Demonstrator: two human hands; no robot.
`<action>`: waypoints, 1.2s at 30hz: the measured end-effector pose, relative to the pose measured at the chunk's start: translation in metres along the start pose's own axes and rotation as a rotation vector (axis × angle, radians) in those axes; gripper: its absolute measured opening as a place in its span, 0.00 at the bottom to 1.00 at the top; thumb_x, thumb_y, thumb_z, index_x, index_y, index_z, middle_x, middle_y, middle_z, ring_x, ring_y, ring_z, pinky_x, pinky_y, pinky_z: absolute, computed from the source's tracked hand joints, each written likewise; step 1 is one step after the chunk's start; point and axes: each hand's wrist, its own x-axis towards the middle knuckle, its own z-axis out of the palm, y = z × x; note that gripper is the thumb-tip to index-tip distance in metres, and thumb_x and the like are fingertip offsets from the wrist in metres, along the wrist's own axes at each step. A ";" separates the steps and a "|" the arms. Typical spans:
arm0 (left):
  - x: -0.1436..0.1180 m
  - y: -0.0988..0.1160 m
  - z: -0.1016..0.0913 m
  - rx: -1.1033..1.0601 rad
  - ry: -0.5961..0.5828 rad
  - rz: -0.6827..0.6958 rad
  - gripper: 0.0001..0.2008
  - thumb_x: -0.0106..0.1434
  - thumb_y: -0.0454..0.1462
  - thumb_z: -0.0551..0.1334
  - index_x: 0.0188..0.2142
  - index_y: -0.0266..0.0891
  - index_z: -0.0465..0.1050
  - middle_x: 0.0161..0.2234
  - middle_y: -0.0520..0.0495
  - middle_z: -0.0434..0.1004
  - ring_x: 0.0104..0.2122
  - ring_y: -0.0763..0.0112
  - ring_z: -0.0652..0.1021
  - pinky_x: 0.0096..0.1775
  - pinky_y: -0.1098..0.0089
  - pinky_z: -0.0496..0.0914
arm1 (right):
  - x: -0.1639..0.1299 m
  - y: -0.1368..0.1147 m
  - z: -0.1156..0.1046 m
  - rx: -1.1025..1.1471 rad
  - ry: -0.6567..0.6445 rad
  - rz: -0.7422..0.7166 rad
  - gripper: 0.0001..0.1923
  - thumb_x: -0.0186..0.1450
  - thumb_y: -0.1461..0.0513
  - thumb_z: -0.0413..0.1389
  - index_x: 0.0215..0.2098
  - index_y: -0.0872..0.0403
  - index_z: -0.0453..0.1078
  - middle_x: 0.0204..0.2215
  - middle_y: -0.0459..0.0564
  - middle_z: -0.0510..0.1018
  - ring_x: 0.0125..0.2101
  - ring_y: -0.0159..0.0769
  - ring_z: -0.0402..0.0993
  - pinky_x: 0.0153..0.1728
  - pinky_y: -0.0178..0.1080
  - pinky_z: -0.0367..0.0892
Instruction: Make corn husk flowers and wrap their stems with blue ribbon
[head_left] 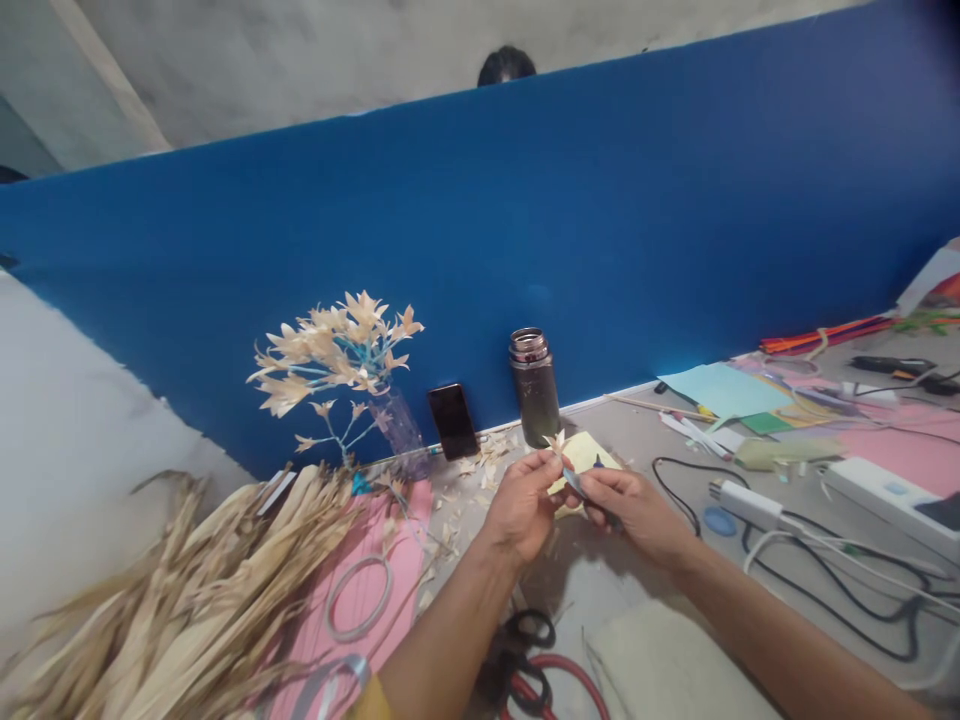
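Observation:
My left hand (531,500) pinches a small pale flower (556,443), petals up, above the table. Close beside it, my right hand (628,508) is closed on a thin grey-blue piece (572,480) that touches the left fingertips. Something dark shows under the right fingers; whether it belongs to that piece, I cannot tell. Beneath both hands lies a yellow paper pad (592,450). Similar pale flowers (337,335) on blue-wrapped stems stand in a clear purplish vase (401,430) at the left.
A dark open flask (535,390) and a phone (452,420) stand before the blue partition (480,230). Dried husks (195,590) and pink paper (397,560) lie left. Scissors (529,660) are near me. Cables (832,590) and a power strip (892,500) lie right. A person's head shows behind.

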 end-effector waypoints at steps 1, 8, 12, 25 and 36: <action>0.001 0.000 -0.001 -0.020 0.025 0.018 0.17 0.44 0.42 0.78 0.25 0.35 0.75 0.28 0.49 0.74 0.29 0.73 0.72 0.34 0.71 0.65 | 0.000 -0.001 -0.001 -0.052 0.088 -0.003 0.23 0.60 0.44 0.59 0.31 0.55 0.78 0.21 0.45 0.72 0.22 0.32 0.63 0.26 0.36 0.57; 0.000 0.000 0.001 -0.069 0.159 0.122 0.19 0.42 0.42 0.78 0.23 0.36 0.72 0.29 0.51 0.72 0.30 0.75 0.70 0.36 0.72 0.62 | -0.011 -0.013 0.000 -0.474 0.474 -0.346 0.12 0.64 0.52 0.56 0.31 0.51 0.75 0.31 0.51 0.80 0.32 0.41 0.71 0.35 0.40 0.65; -0.003 -0.002 0.007 -0.099 0.161 0.175 0.19 0.43 0.43 0.78 0.23 0.37 0.71 0.27 0.52 0.72 0.28 0.75 0.70 0.36 0.71 0.62 | -0.016 -0.008 0.018 -0.483 0.232 -0.307 0.09 0.60 0.54 0.60 0.29 0.51 0.76 0.28 0.50 0.81 0.27 0.40 0.71 0.31 0.39 0.65; -0.004 -0.003 0.010 -0.082 0.176 0.151 0.19 0.48 0.46 0.75 0.33 0.35 0.80 0.30 0.44 0.79 0.31 0.69 0.75 0.34 0.70 0.65 | -0.017 -0.011 0.019 -0.279 0.186 -0.166 0.19 0.62 0.48 0.59 0.28 0.54 0.79 0.21 0.47 0.75 0.23 0.36 0.67 0.25 0.36 0.61; -0.004 -0.004 0.008 0.009 0.244 0.181 0.14 0.48 0.42 0.75 0.26 0.36 0.76 0.27 0.50 0.73 0.30 0.73 0.72 0.35 0.71 0.64 | -0.016 -0.011 0.015 -0.297 0.159 -0.188 0.17 0.62 0.49 0.59 0.28 0.54 0.79 0.20 0.47 0.76 0.23 0.35 0.67 0.26 0.36 0.61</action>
